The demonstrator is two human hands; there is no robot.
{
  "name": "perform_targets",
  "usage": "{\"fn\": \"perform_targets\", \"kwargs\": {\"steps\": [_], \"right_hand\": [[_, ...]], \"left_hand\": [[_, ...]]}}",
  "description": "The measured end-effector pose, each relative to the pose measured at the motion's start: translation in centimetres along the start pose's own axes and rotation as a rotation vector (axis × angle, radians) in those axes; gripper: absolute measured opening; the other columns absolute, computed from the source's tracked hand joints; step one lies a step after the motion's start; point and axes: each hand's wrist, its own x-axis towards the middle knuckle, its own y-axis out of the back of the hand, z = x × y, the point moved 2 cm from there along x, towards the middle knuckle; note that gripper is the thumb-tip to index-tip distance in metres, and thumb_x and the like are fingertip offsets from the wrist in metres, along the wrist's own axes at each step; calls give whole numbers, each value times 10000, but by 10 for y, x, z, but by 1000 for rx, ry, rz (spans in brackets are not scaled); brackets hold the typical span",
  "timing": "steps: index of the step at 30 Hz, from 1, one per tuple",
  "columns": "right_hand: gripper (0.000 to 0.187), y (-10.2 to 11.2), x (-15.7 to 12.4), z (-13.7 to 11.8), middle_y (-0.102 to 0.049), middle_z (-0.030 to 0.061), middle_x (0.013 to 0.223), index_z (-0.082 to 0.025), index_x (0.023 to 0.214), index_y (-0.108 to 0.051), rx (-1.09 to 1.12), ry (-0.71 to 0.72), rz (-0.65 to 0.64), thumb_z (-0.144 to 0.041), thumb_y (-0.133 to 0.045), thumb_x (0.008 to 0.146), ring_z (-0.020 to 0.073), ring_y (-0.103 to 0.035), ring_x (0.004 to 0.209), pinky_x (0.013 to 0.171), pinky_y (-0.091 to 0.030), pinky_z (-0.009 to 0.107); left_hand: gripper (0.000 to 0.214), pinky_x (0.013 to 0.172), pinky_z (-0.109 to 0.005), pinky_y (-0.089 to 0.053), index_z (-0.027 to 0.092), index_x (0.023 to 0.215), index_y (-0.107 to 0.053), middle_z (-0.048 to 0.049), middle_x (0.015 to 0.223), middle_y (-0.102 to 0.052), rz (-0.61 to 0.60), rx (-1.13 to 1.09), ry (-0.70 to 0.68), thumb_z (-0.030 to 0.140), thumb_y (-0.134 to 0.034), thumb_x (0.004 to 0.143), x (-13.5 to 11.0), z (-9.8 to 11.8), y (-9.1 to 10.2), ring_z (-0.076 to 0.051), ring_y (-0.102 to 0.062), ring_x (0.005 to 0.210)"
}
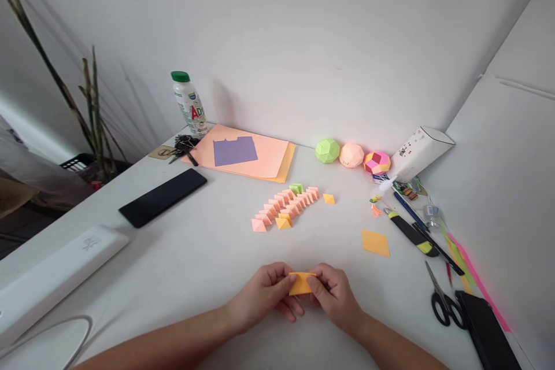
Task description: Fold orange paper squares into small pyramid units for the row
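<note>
Between my two hands is a small folded piece of orange paper [300, 284], raised over the near part of the white table. My left hand [273, 295] pinches its left end, thumb on the face toward me. At the right end, my right hand [333, 295] grips it the same way. Beyond them stand two rows of folded peach paper pieces [277, 205], with a green folded piece [296, 188] at the far end and an orange one [283, 221] at the near end. A single orange folded piece [329, 199] lies apart, and a flat orange paper [375, 243] rests to the right.
Three paper balls, green [327, 151], peach [351, 155] and multicoloured [377, 163], sit by the wall. On the right lie a cutter [411, 233], scissors [446, 303] and a black phone-like object [488, 329]. Leftward are a black phone [163, 198], peach sheets [273, 156], a bottle [189, 104] and a white power strip [56, 283].
</note>
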Motion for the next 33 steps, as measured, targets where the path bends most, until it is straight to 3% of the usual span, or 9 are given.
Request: {"fn": "perform_targets", "kwargs": {"steps": [5, 11, 21, 33], "right_hand": [[303, 0, 0, -1, -556, -18, 541, -170, 716, -542, -4, -3, -1, -428, -478, 860, 106, -478, 482, 467, -371, 211], [296, 0, 0, 1, -583, -3, 576, -169, 732, -529, 4, 5, -13, -421, -459, 870, 103, -461, 483, 461, -360, 210], [329, 0, 0, 3, -491, -36, 508, -163, 712, -525, -28, -1, -5, -443, -449, 868, 89, -400, 442, 442, -323, 206], [309, 0, -1, 3, -473, -43, 493, -165, 711, -525, -37, 0, 2, -428, -461, 862, 90, -400, 432, 429, -312, 202]], "left_hand": [[395, 573, -287, -508, 153, 741, -491, -51, 745, -690, -2, -1, -2, 539, -572, 751, -1, 0, 0, -157, -653, 591], [381, 571, -287, -508, 154, 765, -505, -47, 763, -681, -38, -24, -25, 465, -702, 665, -1, -1, 0, -172, -661, 620], [362, 564, -280, -512, 147, 790, -510, -49, 782, -679, -50, -11, -35, 469, -658, 714, 2, -7, 2, -164, -664, 620], [352, 564, -289, -509, 154, 779, -507, -38, 721, -674, -67, 8, -19, 434, -692, 675, -1, -4, -1, -181, -666, 617]]}}
